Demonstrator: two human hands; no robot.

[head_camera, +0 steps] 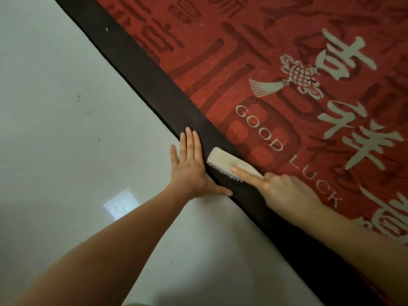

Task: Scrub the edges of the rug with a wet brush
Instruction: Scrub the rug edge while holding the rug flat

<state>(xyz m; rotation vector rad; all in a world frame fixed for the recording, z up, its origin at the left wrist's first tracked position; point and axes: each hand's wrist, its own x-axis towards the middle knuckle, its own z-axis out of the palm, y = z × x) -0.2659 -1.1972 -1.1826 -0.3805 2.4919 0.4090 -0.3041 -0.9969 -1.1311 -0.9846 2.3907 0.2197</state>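
Protruding beyond right hand (284, 191): brush (229, 163)

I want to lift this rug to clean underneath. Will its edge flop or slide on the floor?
The rug looks thin and lies flat, so it would probably flop. The glossy floor suggests it could slide; the left hand pressing flat over its black border hints at that.

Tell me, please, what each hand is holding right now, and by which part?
The right hand holds the brush by its near end, forefinger laid along its back. The left hand holds nothing; it lies flat across the rug's dark border.
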